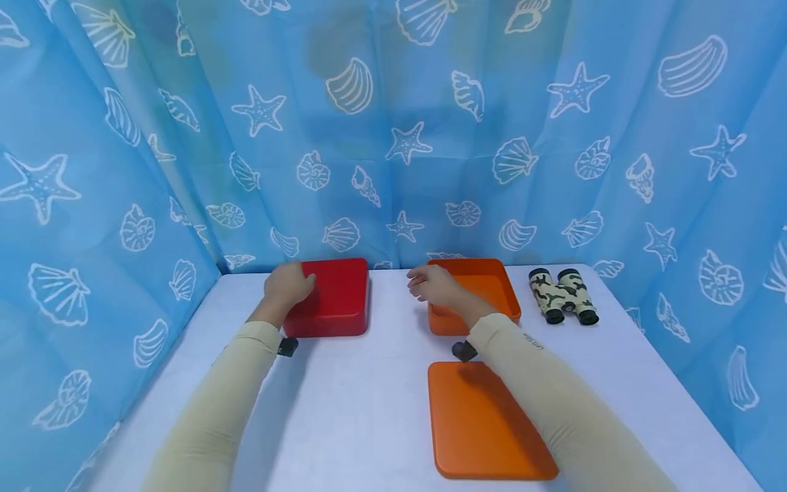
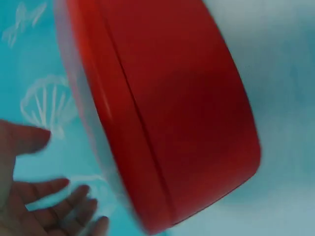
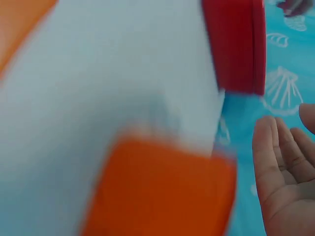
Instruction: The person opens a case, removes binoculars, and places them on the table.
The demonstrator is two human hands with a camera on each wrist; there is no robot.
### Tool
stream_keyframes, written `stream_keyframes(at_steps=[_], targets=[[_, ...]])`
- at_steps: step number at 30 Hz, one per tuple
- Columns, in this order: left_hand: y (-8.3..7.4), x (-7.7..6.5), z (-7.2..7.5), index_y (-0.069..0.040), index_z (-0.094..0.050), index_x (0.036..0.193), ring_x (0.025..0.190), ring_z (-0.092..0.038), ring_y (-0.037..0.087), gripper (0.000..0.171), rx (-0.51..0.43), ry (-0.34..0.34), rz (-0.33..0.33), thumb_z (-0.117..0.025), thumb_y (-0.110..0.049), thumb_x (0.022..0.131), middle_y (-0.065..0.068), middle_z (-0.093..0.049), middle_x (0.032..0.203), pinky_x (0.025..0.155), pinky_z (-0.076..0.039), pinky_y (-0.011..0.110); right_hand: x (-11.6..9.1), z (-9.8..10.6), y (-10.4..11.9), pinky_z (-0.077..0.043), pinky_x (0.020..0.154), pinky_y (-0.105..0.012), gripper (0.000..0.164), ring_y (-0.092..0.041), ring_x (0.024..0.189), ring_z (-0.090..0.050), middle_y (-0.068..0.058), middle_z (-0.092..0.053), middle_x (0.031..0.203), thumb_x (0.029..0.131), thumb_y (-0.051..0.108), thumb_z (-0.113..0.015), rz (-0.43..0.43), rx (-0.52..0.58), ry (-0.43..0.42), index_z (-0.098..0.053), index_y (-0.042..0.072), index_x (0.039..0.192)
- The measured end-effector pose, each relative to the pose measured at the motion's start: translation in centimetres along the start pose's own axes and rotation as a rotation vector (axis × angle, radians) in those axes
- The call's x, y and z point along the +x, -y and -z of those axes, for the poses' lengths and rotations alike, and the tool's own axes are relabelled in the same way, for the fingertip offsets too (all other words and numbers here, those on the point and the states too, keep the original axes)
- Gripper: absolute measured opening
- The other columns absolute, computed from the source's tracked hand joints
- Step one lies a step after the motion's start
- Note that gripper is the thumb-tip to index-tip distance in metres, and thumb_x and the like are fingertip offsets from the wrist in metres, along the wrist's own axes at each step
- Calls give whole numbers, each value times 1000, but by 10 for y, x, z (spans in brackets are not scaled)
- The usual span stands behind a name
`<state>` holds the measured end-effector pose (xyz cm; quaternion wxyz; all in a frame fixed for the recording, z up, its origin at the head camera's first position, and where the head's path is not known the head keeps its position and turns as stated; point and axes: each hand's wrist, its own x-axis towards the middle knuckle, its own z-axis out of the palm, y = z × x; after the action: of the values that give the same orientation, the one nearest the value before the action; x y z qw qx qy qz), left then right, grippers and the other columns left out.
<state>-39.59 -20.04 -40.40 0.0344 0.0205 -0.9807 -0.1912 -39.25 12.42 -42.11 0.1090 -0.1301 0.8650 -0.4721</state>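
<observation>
A red lidded box [image 1: 335,297] stands at the back left of the white table. My left hand [image 1: 287,281] is over its left side; in the left wrist view the fingers [image 2: 76,209] are loosely spread, apart from the box. An open orange box [image 1: 473,280] stands to the right. Across its left part reaches my right hand [image 1: 435,283], with relaxed fingers and nothing held. In the right wrist view this hand [image 3: 288,172] appears palm up, its fingers straight. An orange lid [image 1: 467,424] lies flat on the table, partly hidden behind the right sleeve.
Camouflage-patterned binoculars [image 1: 562,296] lie at the back right, beside the orange box. A blue curtain [image 1: 393,137] with white shell prints hangs along the back and both sides. The white tabletop [image 1: 356,410] shows between the boxes and in front.
</observation>
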Motion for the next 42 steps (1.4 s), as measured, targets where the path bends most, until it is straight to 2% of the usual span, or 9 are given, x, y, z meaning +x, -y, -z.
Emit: stream_keyframes(at_steps=[2, 4, 7, 14, 20, 24, 30, 36, 42], targets=[[15, 3, 4, 0, -54, 115, 91, -61, 32, 39, -105, 36, 118, -64, -28, 90, 17, -62, 101, 81, -53, 46, 11, -18, 4, -53, 88, -36, 38, -31, 107, -61, -18, -60, 122, 96, 6, -58, -79, 201, -2, -52, 1, 134], [26, 5, 5, 2, -49, 126, 102, -58, 35, 48, -229, 92, 218, -63, -27, 91, 19, -58, 114, 88, -51, 48, 20, -33, 9, -52, 89, -35, 40, -31, 109, -60, -19, -58, 126, 97, 7, -57, -151, 362, -10, -49, 1, 135], [36, 11, 4, 3, -39, 139, 113, -51, 37, 62, -369, 155, 318, -65, -26, 91, 21, -51, 128, 95, -47, 50, 32, -48, 16, -52, 90, -35, 44, -31, 114, -58, -19, -55, 131, 99, 8, -54, -234, 542, -22, -44, 2, 141], [42, 21, 4, 4, -32, 143, 122, -46, 39, 65, -469, 199, 378, -61, -28, 93, 21, -46, 134, 97, -46, 50, 48, -68, 27, -50, 92, -37, 51, -33, 120, -54, -19, -51, 135, 99, 7, -52, -306, 770, 12, -35, 2, 146], [45, 27, 7, 1, -24, 148, 130, -38, 44, 67, -679, 224, 386, -57, -26, 96, 22, -36, 145, 103, -40, 53, 53, -76, 24, -45, 99, -40, 57, -32, 123, -51, -21, -47, 138, 99, 6, -49, -298, 932, 5, -27, 0, 151], [48, 31, 11, -3, -23, 150, 130, -39, 43, 67, -724, 252, 427, -57, -28, 97, 21, -36, 146, 102, -41, 51, 55, -78, 25, -45, 100, -41, 58, -32, 125, -50, -20, -47, 140, 99, 8, -50, -321, 974, -11, -27, 1, 151], [45, 28, 22, 0, -25, 148, 126, -42, 44, 69, -673, 324, 483, -60, -26, 95, 24, -37, 143, 98, -45, 50, 58, -80, 26, -48, 96, -40, 58, -27, 113, -55, -18, -53, 131, 97, 7, -54, -365, 990, -28, -31, 2, 150], [41, 25, 25, 0, -35, 143, 124, -46, 40, 58, -684, 325, 483, -60, -21, 95, 21, -44, 138, 97, -46, 48, 60, -81, 26, -50, 93, -38, 42, -23, 94, -57, -14, -57, 110, 97, 5, -54, -403, 954, -32, -45, -3, 137], [44, 28, 21, 0, -42, 138, 122, -49, 39, 53, -651, 311, 480, -63, -17, 92, 20, -48, 136, 98, -46, 48, 61, -82, 28, -52, 91, -39, 30, -24, 95, -58, -14, -60, 107, 93, 5, -61, -436, 902, -44, -56, -3, 121]])
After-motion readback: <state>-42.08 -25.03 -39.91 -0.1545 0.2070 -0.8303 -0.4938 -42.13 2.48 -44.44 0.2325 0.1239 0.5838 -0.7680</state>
